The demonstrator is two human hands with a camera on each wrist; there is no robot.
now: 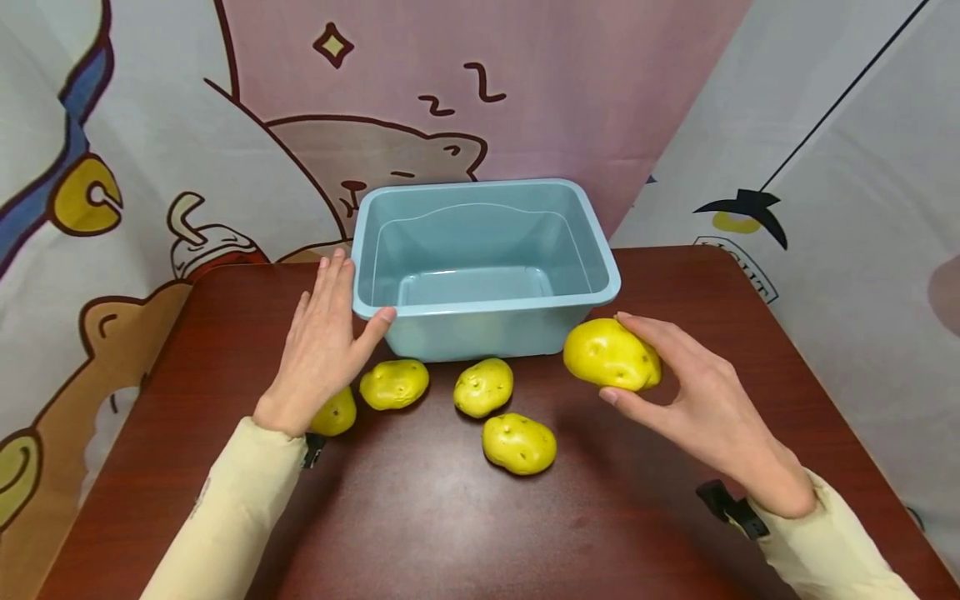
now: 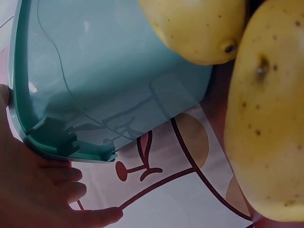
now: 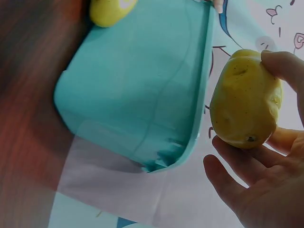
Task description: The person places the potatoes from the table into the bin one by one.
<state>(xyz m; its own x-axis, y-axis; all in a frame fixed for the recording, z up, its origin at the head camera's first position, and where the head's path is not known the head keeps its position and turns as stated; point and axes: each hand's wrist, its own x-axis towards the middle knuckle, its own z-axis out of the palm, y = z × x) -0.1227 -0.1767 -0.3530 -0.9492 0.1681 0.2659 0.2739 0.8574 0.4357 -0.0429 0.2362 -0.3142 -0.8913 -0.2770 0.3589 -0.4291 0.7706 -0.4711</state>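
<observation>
My right hand (image 1: 705, 400) holds a yellow potato (image 1: 611, 354) between thumb and fingers, raised by the front right corner of a light blue plastic bin (image 1: 487, 333). In the right wrist view this potato (image 3: 247, 99) shows small dark eyes and dents. My left hand (image 1: 318, 333) lies against the bin's left side, fingers fairly straight and thumb at the front left corner of the rim. Several more potatoes lie on the table before the bin: one (image 1: 393, 384) near my left thumb, one (image 1: 483, 387) by the bin's front, one (image 1: 519, 443) closer to me, and one (image 1: 335, 414) partly hidden by my left wrist.
The bin stands at the back of a dark red-brown wooden table (image 1: 442, 533), its inside bare in the head view. Right behind it hangs a cloth (image 1: 570, 92) printed with cartoon animals. Pale sleeves cover both forearms.
</observation>
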